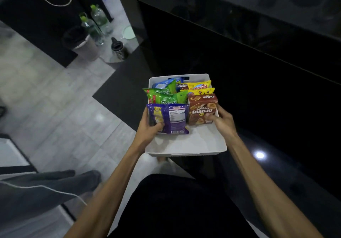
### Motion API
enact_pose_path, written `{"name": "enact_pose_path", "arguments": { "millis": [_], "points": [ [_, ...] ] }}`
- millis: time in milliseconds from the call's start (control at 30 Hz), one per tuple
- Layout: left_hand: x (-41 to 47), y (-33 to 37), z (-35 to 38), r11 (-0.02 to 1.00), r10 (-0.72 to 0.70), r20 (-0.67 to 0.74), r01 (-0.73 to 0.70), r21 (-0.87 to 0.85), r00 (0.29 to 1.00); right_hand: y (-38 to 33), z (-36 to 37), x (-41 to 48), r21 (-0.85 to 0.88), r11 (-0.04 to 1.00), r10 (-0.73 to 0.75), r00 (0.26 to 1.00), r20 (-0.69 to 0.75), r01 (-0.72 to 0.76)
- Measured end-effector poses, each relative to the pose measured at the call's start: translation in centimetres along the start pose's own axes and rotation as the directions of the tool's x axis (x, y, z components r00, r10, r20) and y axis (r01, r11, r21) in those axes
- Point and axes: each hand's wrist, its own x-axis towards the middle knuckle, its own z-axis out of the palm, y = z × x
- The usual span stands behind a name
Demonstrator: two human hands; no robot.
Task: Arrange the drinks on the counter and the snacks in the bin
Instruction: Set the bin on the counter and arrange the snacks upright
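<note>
- Our left hand [150, 127] pinches the purple bag [171, 119]: the thumb lies on its printed face and the fingers curl round its left edge.
- Our right hand [222, 120] grips the brown pack [202, 108], with the thumb across the front and the fingers wrapped round the right side.
- Both snacks stand upright in the white bin [186, 150], side by side between the two hands, and their inner edges are touching or nearly so.
- Just beyond our fingertips the green bags [164, 97] stand in front of the left hand and the yellow bags [200, 86] in front of the right. Each is packed against the item we hold.
- Back toward our wrists the bin floor is bare, so the rows run away from us along the bin's long axis.
- We judge that the next move pushes away from the palms, each hand pressing its own item into its row. The hands are about equally near, so neither needs to cross.
- The bottles [94, 23] stand far off beyond the left hand, well apart from the bin. The dark counter [239, 71] lies beyond and outside the right hand, so we judge the drinks are still to be set out.
</note>
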Motion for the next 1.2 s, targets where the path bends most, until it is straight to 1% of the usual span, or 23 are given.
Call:
{"name": "enact_pose_path", "arguments": {
  "millis": [133, 267, 367, 433, 500, 567, 700, 833, 933, 1067, 1200],
  "points": [
    [0.1, 2.2, -5.0, 0.997, 0.053, -0.113, -0.06, -0.054, 0.992, -4.9, 5.2, 0.3, -0.045, 0.997, -0.054, 0.995, 0.09, 0.058],
    [1.4, 4.5, -11.4, 0.991, 0.098, -0.176, -0.112, -0.073, 0.979, -9.6, 12.0, 1.0, -0.118, 0.978, -0.155, 0.976, 0.152, 0.174],
    [3.1, 6.9, -16.8, 0.989, 0.116, -0.191, -0.131, -0.064, 0.975, -13.3, 17.6, 1.8, -0.239, 0.925, -0.255, 0.95, 0.182, 0.294],
    [4.3, 8.8, -20.3, 0.988, 0.12, -0.212, -0.139, -0.075, 0.97, -15.9, 21.3, 2.5, -0.346, 0.864, -0.305, 0.927, 0.217, 0.365],
    [5.7, 10.9, -23.5, 0.985, 0.133, -0.234, -0.155, -0.077, 0.963, -18.6, 24.5, 3.6, -0.416, 0.81, -0.343, 0.909, 0.238, 0.414],
    [6.9, 13.1, -26.3, 0.981, 0.158, -0.248, -0.18, -0.069, 0.956, -21.3, 27.4, 4.4, -0.442, 0.778, -0.369, 0.895, 0.253, 0.446],
    [9.5, 18.4, -30.9, 0.971, 0.221, -0.237, -0.236, -0.038, 0.946, -26.5, 31.2, 5.4, -0.422, 0.748, -0.448, 0.859, 0.248, 0.512],
    [12.7, 25.3, -33.4, 0.94, 0.34, -0.193, -0.339, 0.043, 0.92, -32.1, 32.4, 6.0, -0.412, 0.72, -0.553, 0.821, 0.144, 0.558],
    [15.4, 30.8, -33.5, 0.904, 0.425, -0.104, -0.416, 0.099, 0.899, -35.9, 31.9, 6.6, -0.412, 0.703, -0.618, 0.785, 0.051, 0.58],
    [20.1, 36.1, -30.9, 0.868, 0.481, 0.041, -0.483, 0.113, 0.875, -39.8, 29.1, 7.7, -0.46, 0.691, -0.666, 0.738, -0.106, 0.558],
    [25.6, 39.3, -26.6, 0.841, 0.503, 0.21, -0.531, 0.103, 0.838, -41.9, 25.2, 9.1, -0.472, 0.728, -0.652, 0.715, -0.254, 0.496]
  ]
}}
